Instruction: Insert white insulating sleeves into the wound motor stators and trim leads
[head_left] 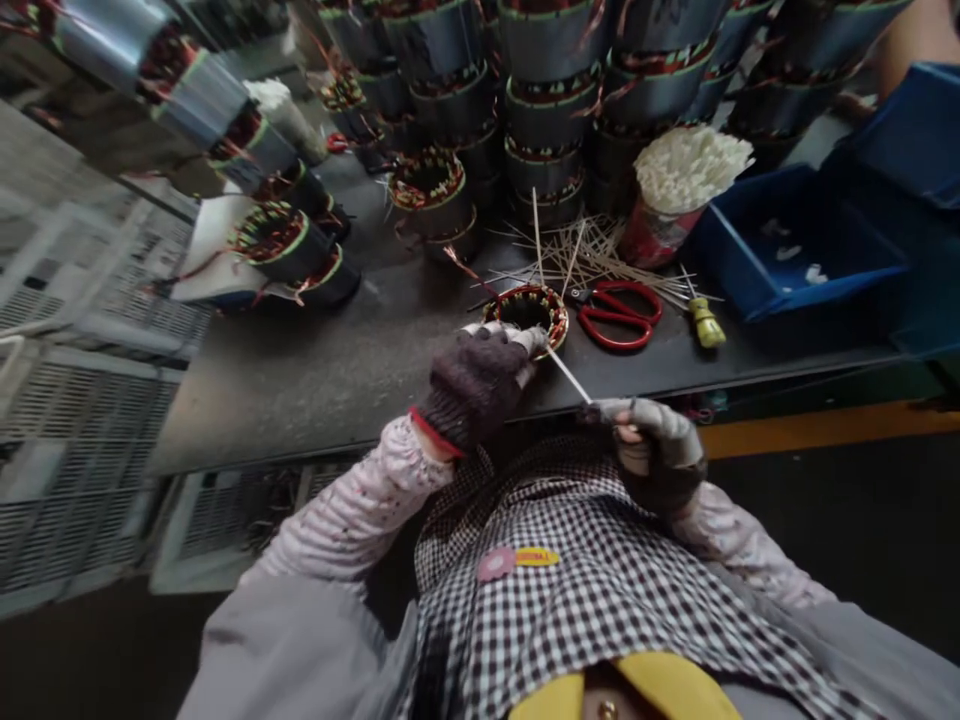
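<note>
A motor stator (pixel 556 318) with a ring of red-brown windings sits near the table's front edge. My left hand (pixel 480 385), in a dark knitted glove with pale taped fingertips, is closed on its near rim. A thin white strip (pixel 571 376) slants from the stator's rim down to my right hand (pixel 660 445). The fingers of that hand, gloved and taped too, pinch the strip's lower end just off the table edge. Where the strip's upper tip sits is partly covered by my left fingertips.
Red-handled scissors (pixel 621 315) and a yellow-handled tool (pixel 706 324) lie right of the stator. Behind are scattered thin sticks (pixel 592 252), a red tub (pixel 654 232) of white strips, a blue bin (pixel 806 245) and stacked stators (pixel 544 110). White crates (pixel 90 450) stand left.
</note>
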